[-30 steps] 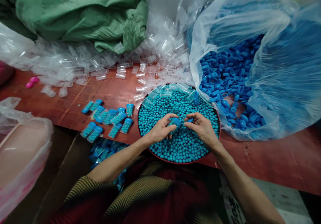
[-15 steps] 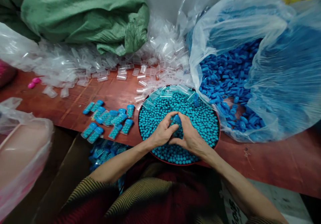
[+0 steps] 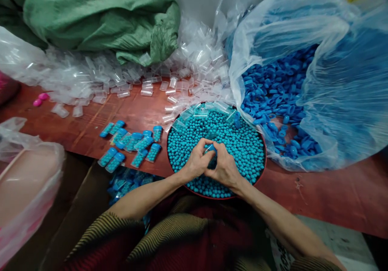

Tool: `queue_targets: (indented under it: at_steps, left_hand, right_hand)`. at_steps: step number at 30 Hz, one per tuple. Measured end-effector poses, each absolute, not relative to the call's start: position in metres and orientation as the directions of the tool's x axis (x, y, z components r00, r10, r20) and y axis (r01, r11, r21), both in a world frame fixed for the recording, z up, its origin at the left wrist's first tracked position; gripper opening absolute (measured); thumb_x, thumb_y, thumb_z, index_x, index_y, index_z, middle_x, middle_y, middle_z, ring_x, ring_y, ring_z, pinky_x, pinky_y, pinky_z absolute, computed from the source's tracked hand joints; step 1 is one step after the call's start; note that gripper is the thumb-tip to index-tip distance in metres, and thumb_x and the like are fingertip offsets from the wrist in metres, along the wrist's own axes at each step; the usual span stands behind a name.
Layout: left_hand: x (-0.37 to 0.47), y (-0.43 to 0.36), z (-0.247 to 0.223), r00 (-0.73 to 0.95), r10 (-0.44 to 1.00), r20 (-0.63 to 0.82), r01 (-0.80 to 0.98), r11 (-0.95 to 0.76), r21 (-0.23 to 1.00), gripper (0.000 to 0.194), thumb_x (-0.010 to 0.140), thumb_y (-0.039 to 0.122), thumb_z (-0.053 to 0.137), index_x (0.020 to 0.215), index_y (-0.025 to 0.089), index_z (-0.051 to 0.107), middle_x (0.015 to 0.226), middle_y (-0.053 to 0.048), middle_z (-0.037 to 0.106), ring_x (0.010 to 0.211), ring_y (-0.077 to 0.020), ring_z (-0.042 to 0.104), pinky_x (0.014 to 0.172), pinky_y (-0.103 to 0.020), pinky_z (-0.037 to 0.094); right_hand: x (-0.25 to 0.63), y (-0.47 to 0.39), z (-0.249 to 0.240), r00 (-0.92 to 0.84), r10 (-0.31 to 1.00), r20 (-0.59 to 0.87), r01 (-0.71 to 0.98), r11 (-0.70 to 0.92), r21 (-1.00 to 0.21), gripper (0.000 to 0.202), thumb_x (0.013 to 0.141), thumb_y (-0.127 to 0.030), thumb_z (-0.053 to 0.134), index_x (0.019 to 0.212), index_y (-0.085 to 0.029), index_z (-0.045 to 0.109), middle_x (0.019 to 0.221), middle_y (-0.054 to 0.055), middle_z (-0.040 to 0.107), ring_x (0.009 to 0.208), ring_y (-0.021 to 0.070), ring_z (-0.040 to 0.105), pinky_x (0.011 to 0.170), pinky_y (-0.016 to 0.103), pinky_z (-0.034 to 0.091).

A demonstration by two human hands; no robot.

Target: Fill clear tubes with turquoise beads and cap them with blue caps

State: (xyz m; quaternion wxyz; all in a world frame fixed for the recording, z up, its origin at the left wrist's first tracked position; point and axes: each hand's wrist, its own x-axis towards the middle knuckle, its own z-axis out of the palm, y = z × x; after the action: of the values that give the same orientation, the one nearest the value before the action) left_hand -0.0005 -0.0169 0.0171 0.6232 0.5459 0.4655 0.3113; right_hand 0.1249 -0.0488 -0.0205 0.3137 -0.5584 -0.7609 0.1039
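Observation:
Over a round red-rimmed tub full of turquoise beads, my two hands meet around one small container with a blue cap. My left hand pinches it from the left with thumb and finger. My right hand closes on it from the right, fingertips at the cap. Fingers hide most of the container's body. Several clear empty containers and a loose blue cap lie on the beads at the tub's far side.
Filled, capped containers lie left of the tub. Clear empty containers are heaped behind, under a green sack. A plastic bag spills blue caps at the right. More filled containers sit below the table edge.
Both hands have drawn closer together around the capped container and sunk slightly toward me. The right hand's fingers have closed in more. Other things stay in place.

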Motion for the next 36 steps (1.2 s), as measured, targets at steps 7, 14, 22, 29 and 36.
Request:
queue_targets:
  at_steps: [7, 14, 22, 29, 36]
  left_hand:
    - [-0.022, -0.007, 0.017, 0.367, 0.923, -0.12, 0.369, -0.026, 0.929, 0.024, 0.085, 0.026, 0.048, 0.107, 0.019, 0.053, 0.076, 0.003, 0.055, 0.066, -0.0115, 0.051, 0.064, -0.023, 0.041]
    - [-0.124, 0.007, 0.027, 0.026, 0.998, 0.051, 0.807, -0.051, 0.589, 0.04, 0.086, 0.034, 0.045, 0.121, 0.017, 0.054, 0.091, -0.006, 0.064, 0.083, -0.0206, 0.06, 0.079, -0.035, 0.047]
    - [-0.068, 0.008, 0.018, 0.252, 0.952, 0.175, 0.769, -0.307, 0.56, 0.029, 0.09, 0.026, 0.044, 0.112, 0.016, 0.059, 0.1, -0.008, 0.066, 0.087, -0.0188, 0.062, 0.083, -0.031, 0.049]
    - [0.005, 0.028, 0.005, 0.408, 0.913, -0.013, 0.706, -0.306, 0.639, 0.035, 0.085, 0.028, 0.056, 0.118, 0.018, 0.051, 0.107, -0.009, 0.062, 0.096, -0.0231, 0.061, 0.086, -0.037, 0.048]
    - [0.011, 0.037, -0.008, 0.292, 0.954, -0.062, 0.711, -0.173, 0.682, 0.032, 0.082, 0.02, 0.058, 0.113, 0.016, 0.05, 0.099, -0.008, 0.063, 0.093, -0.0225, 0.061, 0.086, -0.037, 0.047]
  right_hand:
    - [0.11, -0.05, 0.004, -0.248, 0.952, 0.18, 0.85, 0.303, -0.432, 0.067, 0.082, -0.044, 0.056, 0.137, -0.011, 0.035, 0.118, 0.022, 0.057, 0.083, 0.0279, 0.065, 0.056, 0.036, 0.054]
    - [0.178, -0.002, 0.008, 0.085, 0.972, 0.22, 0.929, 0.002, -0.369, 0.031, 0.09, -0.031, 0.046, 0.113, -0.014, 0.059, 0.101, 0.013, 0.069, 0.089, 0.0269, 0.066, 0.072, 0.036, 0.051]
    - [0.205, 0.039, -0.007, 0.252, 0.95, 0.185, 0.924, -0.179, -0.337, 0.04, 0.085, -0.033, 0.052, 0.117, -0.009, 0.054, 0.087, 0.017, 0.069, 0.076, 0.0295, 0.064, 0.067, 0.038, 0.047]
    - [0.213, 0.018, -0.018, -0.149, 0.964, 0.221, 0.71, 0.26, -0.654, 0.026, 0.08, -0.017, 0.044, 0.092, -0.019, 0.067, 0.101, 0.009, 0.065, 0.094, 0.0216, 0.062, 0.082, 0.037, 0.05]
    - [0.221, 0.0, -0.003, 0.03, 0.994, 0.106, 0.804, 0.039, -0.594, 0.031, 0.089, -0.029, 0.041, 0.104, -0.019, 0.066, 0.103, 0.01, 0.068, 0.09, 0.0221, 0.065, 0.078, 0.037, 0.05]
